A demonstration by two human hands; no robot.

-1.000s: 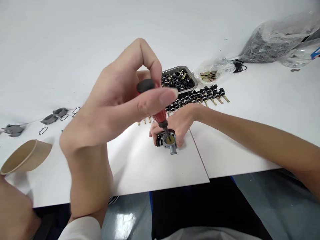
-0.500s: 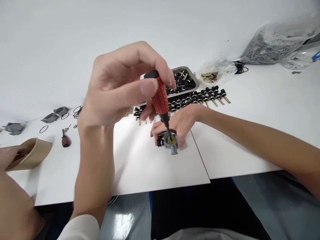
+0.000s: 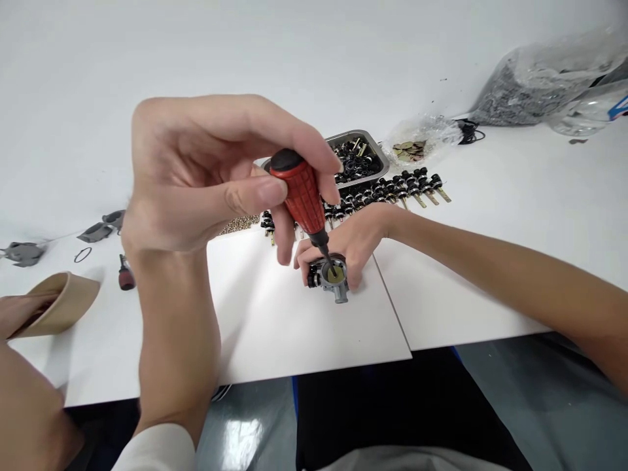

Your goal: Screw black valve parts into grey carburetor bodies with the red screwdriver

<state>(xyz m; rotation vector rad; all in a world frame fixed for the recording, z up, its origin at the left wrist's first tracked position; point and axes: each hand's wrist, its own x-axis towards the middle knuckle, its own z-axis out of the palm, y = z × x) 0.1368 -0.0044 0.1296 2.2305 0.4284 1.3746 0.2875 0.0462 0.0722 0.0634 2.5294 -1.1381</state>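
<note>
Left hand (image 3: 196,167) has thumb and fingers loosely curled round a red, grooved, black-capped screwdriver (image 3: 305,196), tip down at the brass-coloured disc (image 3: 337,275) inside a grey, probably metal housing (image 3: 339,290) on the white tabletop (image 3: 294,327). Housing looks stiff, lightish, maybe slick; grab its outer sides, where right hand's (image 3: 354,241) fingers are part-open around it.

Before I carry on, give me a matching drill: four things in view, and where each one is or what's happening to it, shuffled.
1. red screwdriver
2. grey metal part
3. metal tray
4. tan container

A. behind the rows of black parts, heaped with small pieces
B. at the far left, with a co-worker's hand reaching in
C. in the left hand, tip down
D. held by the right hand

Pairs: 1-C, 2-D, 3-A, 4-B
</note>
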